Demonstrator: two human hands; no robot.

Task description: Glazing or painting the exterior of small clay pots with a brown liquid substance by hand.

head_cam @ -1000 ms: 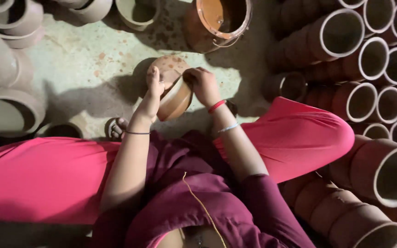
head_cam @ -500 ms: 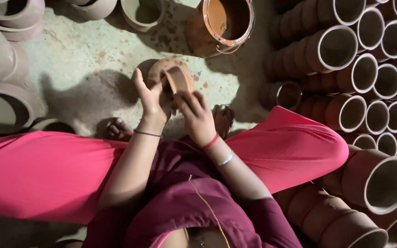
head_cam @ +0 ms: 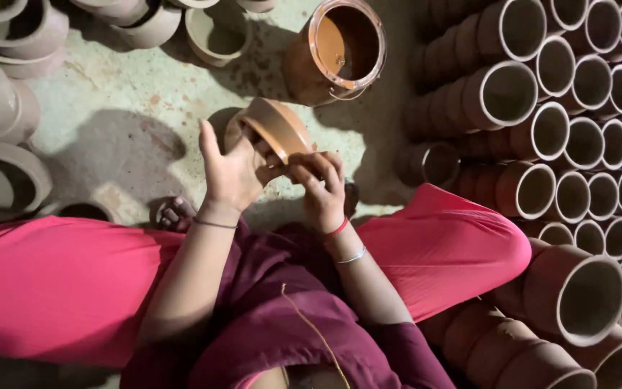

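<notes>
Grip: left hand (head_cam: 230, 173) is cupping the small clay pot (head_cam: 273, 131), tilted above the floor (head_cam: 109, 108); right hand (head_cam: 322, 189) is pinching its lower edge. Step, judged: coating or smoothing. Slip-filled vessel (head_cam: 340, 47) is standing near; next turn needs steady support.

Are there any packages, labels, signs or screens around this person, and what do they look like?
None in view: no package, label, sign or screen.
Only unmarked clay pots, a bucket of orange-brown liquid, and a small pot in the left hand and right hand.
</notes>
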